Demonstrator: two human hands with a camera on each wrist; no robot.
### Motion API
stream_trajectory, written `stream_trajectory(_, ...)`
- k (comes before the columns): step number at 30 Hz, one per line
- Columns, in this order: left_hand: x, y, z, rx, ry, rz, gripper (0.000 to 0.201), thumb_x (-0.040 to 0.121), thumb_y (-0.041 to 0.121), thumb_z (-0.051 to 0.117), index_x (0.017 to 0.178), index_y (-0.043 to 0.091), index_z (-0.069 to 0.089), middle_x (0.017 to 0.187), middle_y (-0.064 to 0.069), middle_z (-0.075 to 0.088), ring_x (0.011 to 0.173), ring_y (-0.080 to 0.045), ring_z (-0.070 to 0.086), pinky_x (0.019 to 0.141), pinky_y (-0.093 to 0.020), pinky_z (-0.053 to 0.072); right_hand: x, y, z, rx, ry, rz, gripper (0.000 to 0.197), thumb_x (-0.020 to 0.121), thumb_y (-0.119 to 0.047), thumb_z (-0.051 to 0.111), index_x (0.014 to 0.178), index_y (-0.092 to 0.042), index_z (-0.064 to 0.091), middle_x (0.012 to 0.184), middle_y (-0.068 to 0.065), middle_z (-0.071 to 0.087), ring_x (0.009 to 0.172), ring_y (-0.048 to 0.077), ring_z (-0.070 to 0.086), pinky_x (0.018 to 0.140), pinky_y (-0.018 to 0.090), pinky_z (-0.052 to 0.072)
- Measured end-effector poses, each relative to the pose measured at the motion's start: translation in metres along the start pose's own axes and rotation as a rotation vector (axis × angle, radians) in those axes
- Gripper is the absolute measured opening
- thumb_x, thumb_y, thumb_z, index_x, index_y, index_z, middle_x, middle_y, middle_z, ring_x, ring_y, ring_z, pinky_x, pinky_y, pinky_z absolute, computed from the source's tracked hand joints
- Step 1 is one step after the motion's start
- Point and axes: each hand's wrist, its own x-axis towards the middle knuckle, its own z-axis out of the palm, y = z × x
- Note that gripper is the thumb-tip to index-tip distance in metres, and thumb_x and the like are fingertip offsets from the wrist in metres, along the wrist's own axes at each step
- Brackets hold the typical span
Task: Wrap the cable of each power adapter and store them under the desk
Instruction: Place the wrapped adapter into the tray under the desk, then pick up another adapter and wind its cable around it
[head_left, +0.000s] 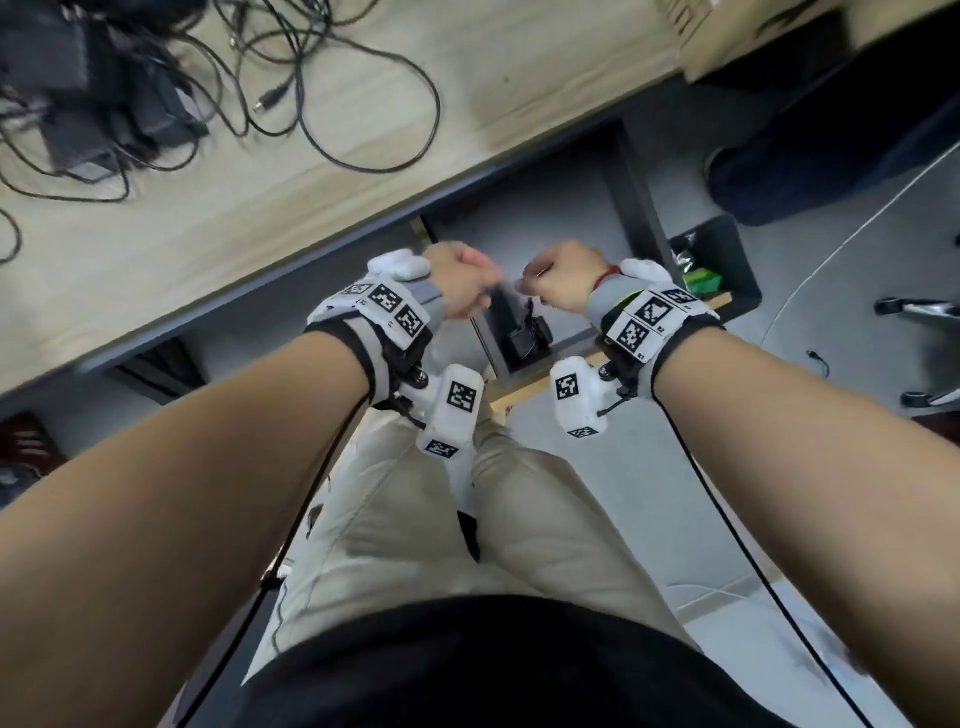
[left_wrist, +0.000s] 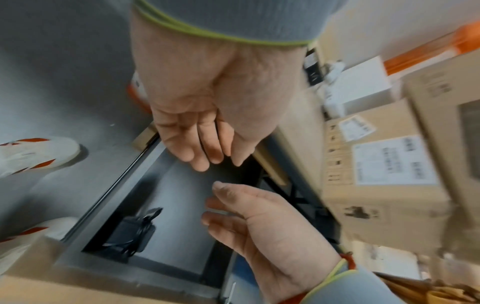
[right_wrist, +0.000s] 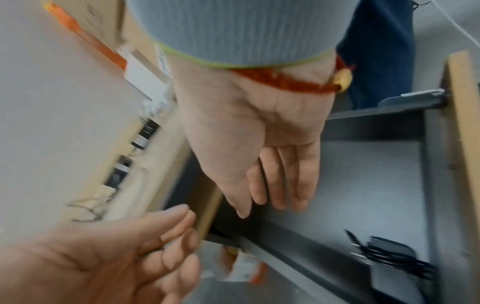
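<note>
A black power adapter (head_left: 524, 338) with its cable wound round it lies in the open grey drawer (head_left: 488, 343) under the desk (head_left: 311, 197). My left hand (head_left: 462, 283) and right hand (head_left: 556, 280) hover side by side above the drawer, both empty. In the left wrist view the left hand (left_wrist: 215, 158) has relaxed fingers, and the adapter (left_wrist: 132, 234) lies below it. In the right wrist view the right hand (right_wrist: 272, 197) has straight fingers, and the adapter (right_wrist: 389, 257) sits in the drawer's corner. Several unwrapped adapters (head_left: 104, 104) with tangled cables lie on the desk's far left.
A black bin (head_left: 711, 270) with green contents stands right of the drawer, and a chair base (head_left: 924, 312) is further right. Cardboard boxes (left_wrist: 384, 168) are stacked under the desk beside the drawer. My shoes (left_wrist: 39, 154) stand on the grey floor.
</note>
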Motion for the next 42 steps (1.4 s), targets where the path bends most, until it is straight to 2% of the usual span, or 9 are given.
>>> stream_trajectory(4,-0.050,0.046,-0.043,-0.033,0.078,0.139,0.013,0.089,0.018,0.070,0.082,0.017,0.059,0.066,-0.003,0.062,0.049,-0.010,0.057,0.040,-0.021,0.041,-0.037,-0.062,-0.046,0.197,0.109,-0.101,0.018,0.080,-0.039,0.071,0.088,-0.023,0.073,0.088,0.000,0.075,0.087,0.020,0.072,0.085,0.038,0.058)
stream_trajectory(7,-0.084,0.067,-0.079,-0.068,0.165,0.202,0.008,0.091,0.013,0.067,0.086,0.012,0.061,0.064,-0.003,0.058,0.037,-0.004,0.049,0.034,-0.016,0.037,-0.056,-0.107,-0.069,0.274,0.128,-0.177,0.010,0.083,-0.030,0.069,0.080,-0.021,0.065,0.081,0.006,0.072,0.071,0.023,0.070,0.068,0.032,0.057)
stream_trajectory(10,-0.103,0.084,-0.117,-0.113,0.226,0.216,0.008,0.090,0.016,0.067,0.087,0.014,0.060,0.069,-0.002,0.059,0.049,-0.010,0.052,0.041,-0.019,0.037,-0.065,-0.154,-0.092,0.329,0.129,-0.253,0.008,0.086,-0.023,0.067,0.084,-0.017,0.062,0.080,0.004,0.066,0.059,0.017,0.063,0.057,0.024,0.051)
stream_trajectory(17,-0.110,0.095,-0.219,-0.213,0.336,0.239,0.007,0.091,0.018,0.066,0.091,0.012,0.061,0.072,-0.001,0.059,0.049,-0.010,0.052,0.042,-0.019,0.035,-0.053,-0.267,-0.101,0.201,0.178,-0.349,0.007,0.085,-0.030,0.064,0.088,-0.024,0.064,0.093,0.001,0.070,0.088,0.025,0.070,0.083,0.041,0.058)
stream_trajectory(21,-0.096,0.099,-0.257,-0.218,0.314,0.244,0.008,0.093,0.013,0.063,0.085,0.010,0.062,0.061,-0.004,0.055,0.037,-0.007,0.047,0.036,-0.016,0.031,-0.025,-0.302,-0.100,0.028,0.272,-0.231,0.040,0.090,-0.029,0.060,0.128,-0.017,0.057,0.123,0.005,0.061,0.111,0.027,0.059,0.090,0.029,0.044)
stream_trajectory(25,-0.073,0.106,-0.294,-0.193,0.275,0.237,0.009,0.095,0.014,0.062,0.086,0.012,0.062,0.051,0.004,0.060,0.033,-0.003,0.046,0.034,-0.015,0.035,0.009,-0.328,-0.104,-0.010,0.326,-0.074,0.056,0.088,-0.027,0.059,0.141,-0.023,0.042,0.141,0.015,0.040,0.120,0.037,0.050,0.095,0.033,0.041)
stream_trajectory(30,-0.032,0.109,-0.340,-0.177,0.215,0.168,0.015,0.094,0.014,0.063,0.079,0.017,0.061,0.069,-0.003,0.059,0.047,-0.009,0.053,0.039,-0.020,0.040,0.046,-0.350,-0.113,-0.146,0.333,0.100,0.061,0.094,-0.029,0.050,0.150,-0.031,0.025,0.130,0.011,0.046,0.121,0.041,0.049,0.090,0.037,0.041)
stream_trajectory(34,-0.011,0.115,-0.365,-0.108,0.193,0.160,0.017,0.094,0.014,0.062,0.078,0.018,0.059,0.068,-0.001,0.058,0.050,-0.011,0.052,0.036,-0.017,0.039,0.070,-0.365,-0.110,-0.100,0.216,0.139,0.051,0.103,-0.018,0.039,0.153,-0.016,0.028,0.157,0.013,0.030,0.141,0.034,0.032,0.107,0.033,0.033)
stream_trajectory(42,0.006,0.133,-0.373,-0.076,0.154,0.141,0.010,0.094,0.017,0.062,0.085,0.018,0.059,0.074,0.000,0.060,0.053,-0.009,0.055,0.039,-0.017,0.041,0.071,-0.366,-0.104,0.084,0.274,0.138,0.055,0.089,-0.032,0.060,0.142,-0.028,0.045,0.144,0.009,0.045,0.128,0.031,0.045,0.105,0.032,0.037)
